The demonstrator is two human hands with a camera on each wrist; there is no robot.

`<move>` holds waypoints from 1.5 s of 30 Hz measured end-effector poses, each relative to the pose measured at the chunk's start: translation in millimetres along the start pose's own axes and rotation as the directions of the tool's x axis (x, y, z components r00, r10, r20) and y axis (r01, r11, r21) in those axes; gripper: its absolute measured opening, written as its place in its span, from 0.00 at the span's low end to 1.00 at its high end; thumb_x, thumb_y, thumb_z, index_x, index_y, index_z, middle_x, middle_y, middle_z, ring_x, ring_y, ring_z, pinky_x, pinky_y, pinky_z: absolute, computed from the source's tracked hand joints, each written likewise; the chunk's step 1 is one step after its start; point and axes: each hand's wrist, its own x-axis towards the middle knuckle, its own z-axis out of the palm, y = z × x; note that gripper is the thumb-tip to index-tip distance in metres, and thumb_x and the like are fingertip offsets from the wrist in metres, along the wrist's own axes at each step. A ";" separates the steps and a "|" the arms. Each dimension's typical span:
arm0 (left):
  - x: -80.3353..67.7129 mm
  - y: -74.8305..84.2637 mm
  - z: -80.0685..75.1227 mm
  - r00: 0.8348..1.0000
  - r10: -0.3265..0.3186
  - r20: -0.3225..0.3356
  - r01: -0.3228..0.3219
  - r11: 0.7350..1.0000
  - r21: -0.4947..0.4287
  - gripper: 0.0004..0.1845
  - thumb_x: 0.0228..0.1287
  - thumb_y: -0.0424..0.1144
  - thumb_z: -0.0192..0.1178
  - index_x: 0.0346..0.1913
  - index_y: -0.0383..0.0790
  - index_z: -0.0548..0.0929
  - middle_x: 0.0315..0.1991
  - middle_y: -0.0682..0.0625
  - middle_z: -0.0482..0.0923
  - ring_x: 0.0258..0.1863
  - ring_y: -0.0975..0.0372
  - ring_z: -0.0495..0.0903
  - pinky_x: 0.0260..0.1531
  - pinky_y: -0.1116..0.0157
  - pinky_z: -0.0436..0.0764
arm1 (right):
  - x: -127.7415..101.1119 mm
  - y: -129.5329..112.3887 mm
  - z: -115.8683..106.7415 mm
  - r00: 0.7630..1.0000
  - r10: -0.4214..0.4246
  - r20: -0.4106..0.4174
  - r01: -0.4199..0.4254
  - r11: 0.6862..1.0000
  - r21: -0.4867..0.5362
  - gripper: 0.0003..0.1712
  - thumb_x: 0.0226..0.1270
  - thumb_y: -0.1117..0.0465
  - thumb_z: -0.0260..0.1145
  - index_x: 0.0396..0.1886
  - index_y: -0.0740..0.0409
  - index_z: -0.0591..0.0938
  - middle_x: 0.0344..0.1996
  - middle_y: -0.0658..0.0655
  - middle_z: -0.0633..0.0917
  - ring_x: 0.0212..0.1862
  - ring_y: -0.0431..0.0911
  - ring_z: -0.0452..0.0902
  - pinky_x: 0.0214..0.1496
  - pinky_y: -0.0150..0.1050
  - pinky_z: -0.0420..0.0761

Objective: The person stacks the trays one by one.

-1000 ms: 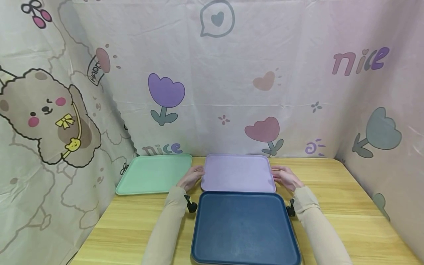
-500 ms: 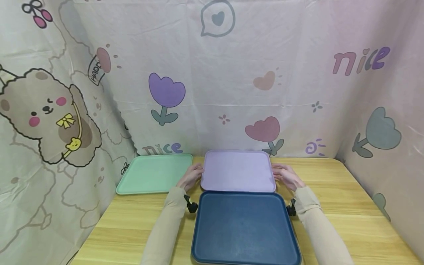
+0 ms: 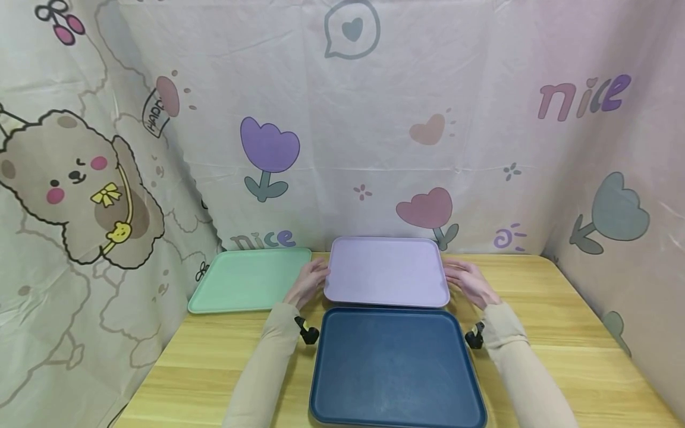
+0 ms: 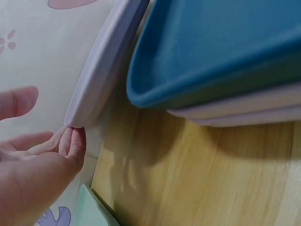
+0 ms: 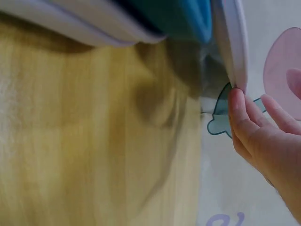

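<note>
Both hands hold a lilac tray by its side edges, above the far end of the surface.

Head view: left hand [image 3: 309,284] and right hand [image 3: 467,283] grip the lilac tray [image 3: 386,272], behind a blue tray [image 3: 396,368] and beside a green tray [image 3: 248,279] on the wooden surface [image 3: 562,356]. Left wrist view: fingertips [image 4: 73,141] touch under the tray's rim, thumb apart. Right wrist view: fingers [image 5: 237,113] curl under the rim; the blue tray tops a stack.

Mint-green tray [image 3: 248,280] flat at the desk's [image 3: 562,356] back left, dark blue tray [image 3: 396,368] nearest, cartoon-printed curtain [image 3: 160,148] behind
</note>
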 end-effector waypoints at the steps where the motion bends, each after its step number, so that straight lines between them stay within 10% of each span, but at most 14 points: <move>1: -0.4 0.8 0.4 1.000 0.002 -0.004 -0.002 1.000 -0.004 0.34 0.75 0.26 0.46 0.77 0.20 0.45 0.75 0.22 0.52 0.76 0.36 0.56 0.79 0.43 0.55 | -0.9 -1.1 0.1 1.000 -0.003 -0.006 0.003 1.000 0.003 0.34 0.76 0.71 0.51 0.74 0.82 0.50 0.71 0.83 0.59 0.50 0.31 0.81 0.63 0.31 0.81; 10: -7.7 3.9 4.3 0.999 0.035 -0.025 -0.033 0.998 0.055 0.34 0.72 0.28 0.51 0.75 0.20 0.52 0.74 0.24 0.56 0.74 0.40 0.61 0.77 0.45 0.61 | -10.1 -11.7 1.7 0.997 -0.052 -0.054 0.049 0.997 -0.051 0.32 0.76 0.70 0.53 0.72 0.84 0.57 0.59 0.65 0.81 0.48 0.29 0.81 0.56 0.23 0.81; 18: -17.6 6.0 5.0 0.994 0.109 -0.026 -0.106 0.991 0.079 0.23 0.70 0.26 0.53 0.66 0.21 0.71 0.62 0.25 0.74 0.48 0.63 0.77 0.53 0.69 0.75 | -20.0 -17.6 6.1 0.992 -0.087 -0.086 0.079 0.992 -0.095 0.30 0.74 0.68 0.58 0.69 0.82 0.64 0.43 0.42 0.88 0.47 0.30 0.82 0.58 0.27 0.78; 30: -36.2 3.9 2.7 0.990 0.139 0.018 -0.140 0.986 0.090 0.28 0.69 0.26 0.56 0.71 0.25 0.67 0.66 0.26 0.71 0.51 0.62 0.80 0.50 0.74 0.78 | -34.3 -18.4 12.3 0.982 -0.075 -0.176 0.050 0.989 -0.140 0.28 0.72 0.70 0.60 0.66 0.84 0.67 0.34 0.38 0.87 0.39 0.28 0.81 0.49 0.26 0.81; 45: -65.7 12.0 10.2 0.984 0.135 -0.112 -0.109 0.971 0.212 0.26 0.63 0.22 0.57 0.66 0.27 0.75 0.54 0.27 0.78 0.40 0.58 0.82 0.38 0.73 0.80 | -55.1 -24.5 22.2 0.955 -0.121 -0.270 0.030 0.948 -0.317 0.21 0.67 0.71 0.65 0.57 0.81 0.78 0.30 0.49 0.89 0.30 0.32 0.78 0.33 0.29 0.83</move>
